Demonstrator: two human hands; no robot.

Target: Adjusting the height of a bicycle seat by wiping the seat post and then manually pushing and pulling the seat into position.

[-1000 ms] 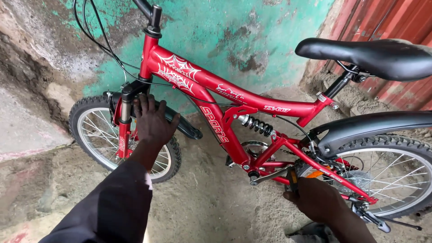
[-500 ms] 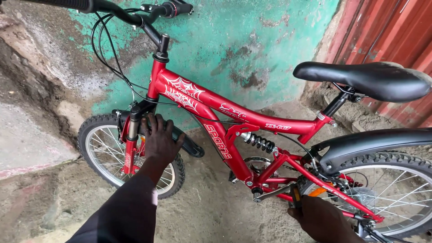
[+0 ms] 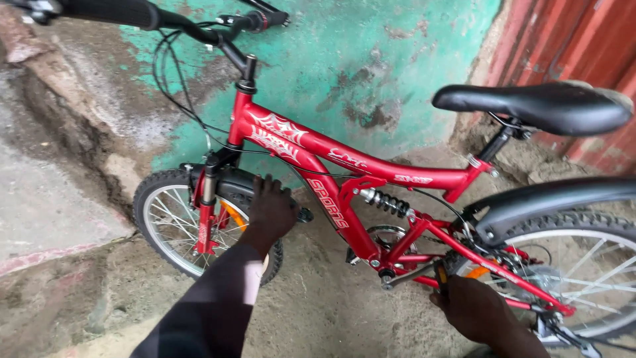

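Head view: red bicycle [image 3: 371, 176] stands on bare earth against a green wall [image 3: 371, 59], front wheel [image 3: 173, 229] to the left. Left hand [image 3: 270, 211] lies on the black front mudguard [image 3: 233, 187], fingers curled over it, steadying the bike. Right hand [image 3: 472, 306] is low by the crank, closed round a small tool [image 3: 440, 272] with an orange handle; fingers wrapped tight, tip hidden. Judged step: adjusting something near the pedal crank [image 3: 404, 275] and chainstay. Next move likely calls for a firm hold at the front while the tool seats squarely on its fastener.
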